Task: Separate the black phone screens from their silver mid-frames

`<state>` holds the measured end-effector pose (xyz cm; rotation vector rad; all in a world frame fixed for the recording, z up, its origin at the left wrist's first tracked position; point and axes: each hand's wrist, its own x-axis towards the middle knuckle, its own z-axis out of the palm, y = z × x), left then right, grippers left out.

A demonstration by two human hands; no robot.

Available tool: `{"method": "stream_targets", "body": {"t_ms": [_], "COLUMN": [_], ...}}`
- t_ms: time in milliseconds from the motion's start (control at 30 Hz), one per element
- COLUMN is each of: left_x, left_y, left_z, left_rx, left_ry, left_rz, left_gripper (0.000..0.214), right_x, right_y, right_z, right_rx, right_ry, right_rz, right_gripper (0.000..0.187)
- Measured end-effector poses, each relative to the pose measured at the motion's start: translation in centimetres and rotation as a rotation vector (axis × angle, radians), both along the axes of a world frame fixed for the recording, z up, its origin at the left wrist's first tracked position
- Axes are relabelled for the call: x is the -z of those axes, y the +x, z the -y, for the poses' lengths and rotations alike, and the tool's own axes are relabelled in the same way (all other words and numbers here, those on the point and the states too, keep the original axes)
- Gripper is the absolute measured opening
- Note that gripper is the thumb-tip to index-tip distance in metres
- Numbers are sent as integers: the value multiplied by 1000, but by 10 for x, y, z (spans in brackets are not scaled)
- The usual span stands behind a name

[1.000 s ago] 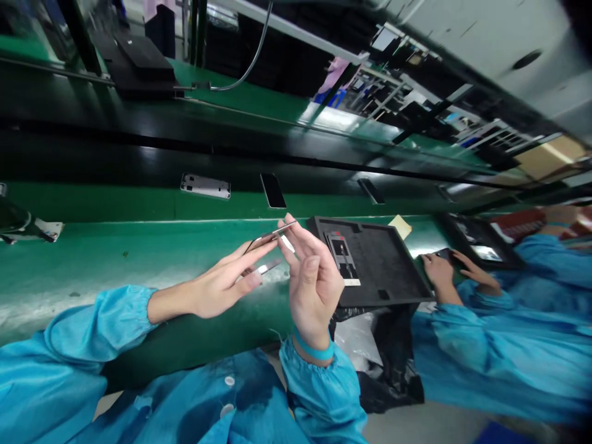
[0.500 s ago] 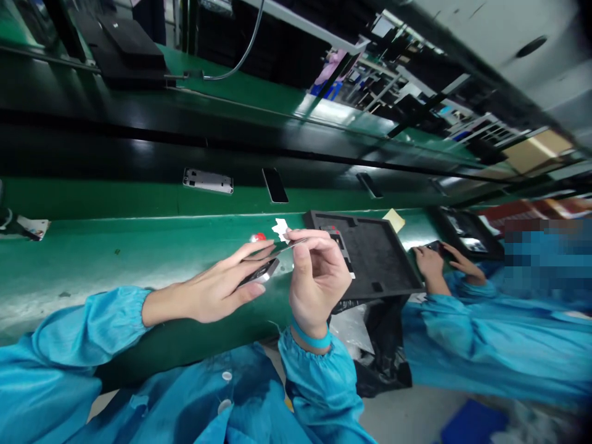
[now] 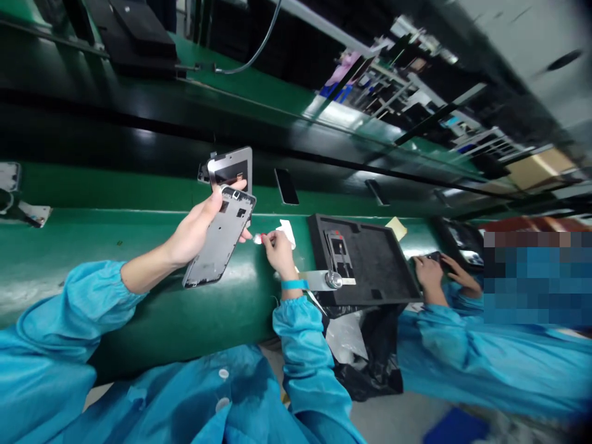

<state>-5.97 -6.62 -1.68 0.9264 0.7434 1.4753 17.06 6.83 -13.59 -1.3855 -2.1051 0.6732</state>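
In the head view, our left hand (image 3: pixel 197 231) was closed around a grey phone frame (image 3: pixel 215 240), gripping it by its sides, and we held it tilted above the green bench (image 3: pixel 115 246), its upper end leaning to the right. The same hand also held a second phone panel (image 3: pixel 231 163) behind the frame, with a finger showing between the two. Our right hand (image 3: pixel 280 254) was lower and to the right of the frame, its fingers bent together at a small red-and-white thing (image 3: pixel 259 238); we could not tell whether they gripped it or only touched it. A white scrap (image 3: pixel 287 234) lay just beyond those fingers. We wore a blue band (image 3: pixel 295 285) on the right wrist, with a pale strap and a round metal piece beside it.

Just right of that wrist was a dark foam tray (image 3: pixel 379 262), with phone parts (image 3: pixel 341 256) along its left side and a yellow slip (image 3: pixel 396 228) near its far right corner. Past the bench edge, on the green strip (image 3: pixel 139 197), we saw a dark phone (image 3: pixel 287 186) lying near the second panel and another phone (image 3: pixel 378 192) further right. Well apart from us on the right, a co-worker's hands (image 3: pixel 430 274) were at a dark phone-like piece (image 3: pixel 433 256)
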Motion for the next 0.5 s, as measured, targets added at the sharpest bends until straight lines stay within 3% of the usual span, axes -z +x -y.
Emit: {"method": "stream_targets", "body": {"t_ms": [100,300,400,500], "left_x": [-1,1,2,1], "left_y": [1,3,7,13], "left_z": [3,5,11,20], "left_rx": [27,216,323,402], "left_ry": [-3,-66,-60,-58], "left_rz": [17,144,201,198], "left_gripper": [94,94,95,97], "right_x": [9,16,7,-16], "right_y": [1,-8,-10,-2], "right_z": [2,11,16,31], "right_rx": [36,151,176,128], "right_ry": [9,38,46,36], "right_rz": [82,82,-13,-135], "right_gripper": [33,23,23,49]}}
